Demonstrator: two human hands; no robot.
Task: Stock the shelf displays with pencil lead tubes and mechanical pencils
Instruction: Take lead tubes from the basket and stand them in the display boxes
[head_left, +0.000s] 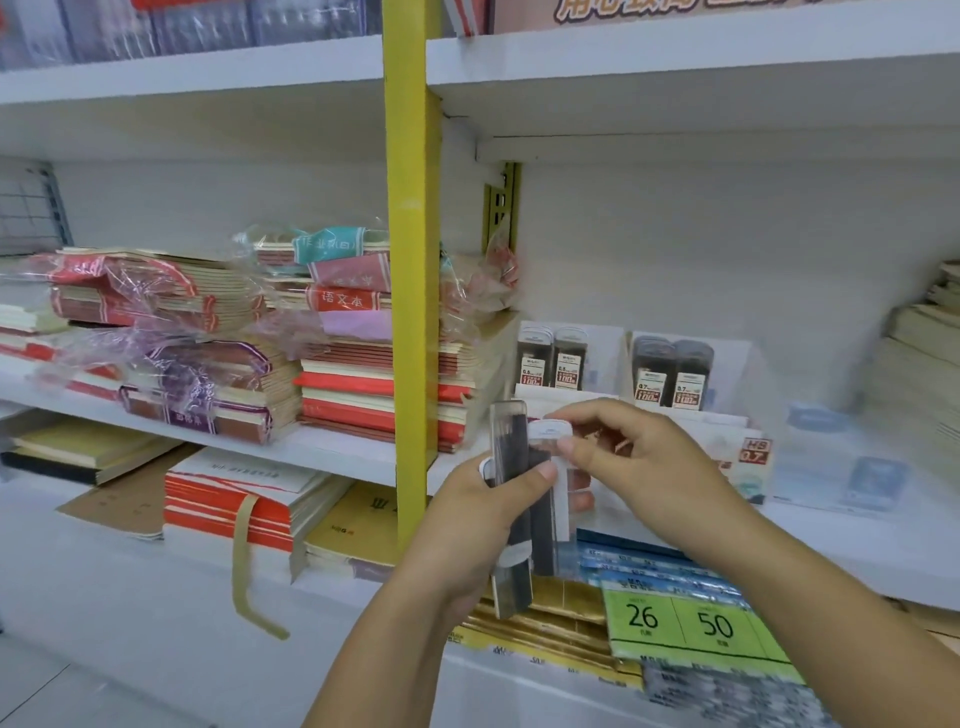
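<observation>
Near: left hand (483, 519) fingers curled round a bundle of pencil lead tubes (509, 452), about three, count blurred | right hand (644, 467) fingers pinch one tube's white cap (550, 431) | green price card (680, 623) below | behind: display boxes (740, 364) hold four shelved tubes (569, 364), two per box | notebook stacks (343, 384) left, past the yellow upright (413, 260).

Tubes (553, 364) (in displays (605, 345)) right of notebooks (363, 384)

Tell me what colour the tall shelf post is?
Yellow. The tall metal shelf post shows best in the head view.
</observation>
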